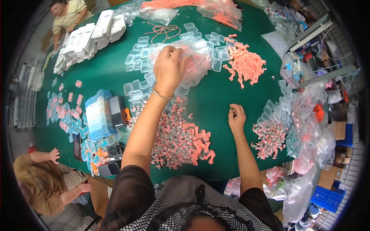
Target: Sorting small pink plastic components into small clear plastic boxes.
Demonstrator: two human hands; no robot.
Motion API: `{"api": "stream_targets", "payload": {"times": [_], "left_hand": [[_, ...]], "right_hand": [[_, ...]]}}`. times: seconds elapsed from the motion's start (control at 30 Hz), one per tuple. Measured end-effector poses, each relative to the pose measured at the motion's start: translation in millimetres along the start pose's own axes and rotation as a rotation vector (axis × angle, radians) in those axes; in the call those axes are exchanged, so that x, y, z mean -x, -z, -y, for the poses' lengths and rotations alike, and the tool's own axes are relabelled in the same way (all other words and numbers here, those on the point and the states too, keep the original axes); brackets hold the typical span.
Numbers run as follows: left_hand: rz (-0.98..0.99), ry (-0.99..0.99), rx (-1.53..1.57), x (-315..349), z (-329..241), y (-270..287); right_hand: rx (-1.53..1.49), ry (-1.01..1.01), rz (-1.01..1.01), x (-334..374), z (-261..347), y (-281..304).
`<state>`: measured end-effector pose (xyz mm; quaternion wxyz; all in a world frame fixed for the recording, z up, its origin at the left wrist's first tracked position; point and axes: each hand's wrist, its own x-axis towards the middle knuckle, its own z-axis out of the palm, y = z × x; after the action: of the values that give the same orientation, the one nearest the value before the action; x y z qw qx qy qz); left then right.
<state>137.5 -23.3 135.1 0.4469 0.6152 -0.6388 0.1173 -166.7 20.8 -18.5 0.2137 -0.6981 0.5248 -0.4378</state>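
Observation:
My left hand [169,69] reaches forward over the green table [216,100] and grips a clear plastic bag [194,61] that lies on a spread of small clear plastic cases [140,57]. My right hand [236,117] rests on the table with its fingers curled; whether it pinches something small I cannot tell. Between my arms lies a big pile of grey and pink corded earplugs [179,138]. A heap of pink cords [244,63] sits beyond my right hand.
A smaller earplug pile [269,136] and plastic bags [308,115] crowd the right edge. Stacked white trays [88,38] stand far left, a blue-lidded box [99,113] nearer. One person [67,15] sits across, another [46,181] at my left.

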Motion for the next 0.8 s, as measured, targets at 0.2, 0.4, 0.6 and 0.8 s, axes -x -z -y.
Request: {"api": "stream_targets", "payload": {"times": [0.2, 0.4, 0.6, 0.8], "left_hand": [[0.224, 0.089, -0.327, 6.6, 56.2, -23.4], [-0.063, 0.358, -0.197, 4.3, 63.9, -30.2], [0.376, 0.384, -0.123, 2.8, 109.3, -27.3], [0.204, 0.257, 0.053, -21.9, 117.0, -21.2]], "right_hand": [[0.038, 0.081, 0.0, 3.8, 0.3, -7.4], [0.008, 0.042, 0.031, 0.1, -19.9, -6.1], [-0.552, -0.534, 0.352, -111.9, 108.4, -58.1], [-0.475, -0.522, 0.19, -195.7, 101.4, -111.9]]}}
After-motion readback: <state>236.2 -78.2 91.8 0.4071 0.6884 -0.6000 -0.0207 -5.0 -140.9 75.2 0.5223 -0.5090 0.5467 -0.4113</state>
